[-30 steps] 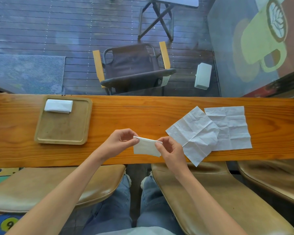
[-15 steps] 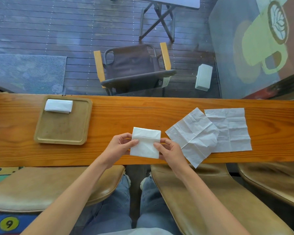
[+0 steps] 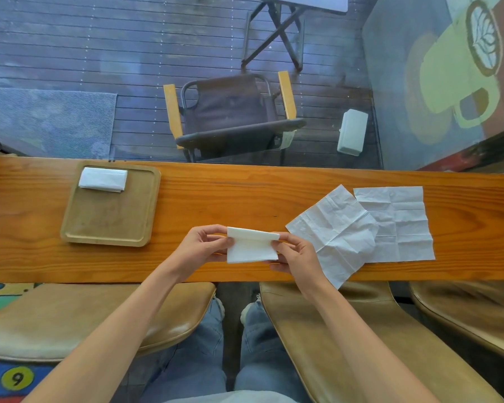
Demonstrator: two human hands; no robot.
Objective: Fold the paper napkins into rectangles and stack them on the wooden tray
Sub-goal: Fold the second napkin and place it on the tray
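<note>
I hold a white paper napkin (image 3: 250, 248) over the near middle of the wooden counter, its top edge curled over toward me. My left hand (image 3: 204, 242) pinches its left side and my right hand (image 3: 296, 253) pinches its right side. A folded white napkin (image 3: 103, 179) lies in the far left corner of the wooden tray (image 3: 114, 225) at the left. Two unfolded creased napkins lie flat to the right: one turned diamond-wise (image 3: 332, 231) overlapping a square one (image 3: 399, 225).
The wooden counter (image 3: 245, 196) runs across the view against a glass pane. Tan stool seats (image 3: 70, 318) sit below its near edge on both sides of my legs. Beyond the glass stand a folding chair (image 3: 230, 114) and a white box (image 3: 352, 132).
The napkin was held edge-on, then opened flat as a taller rectangle, and now its top half is rolling down toward me. Both hands stayed in place.
</note>
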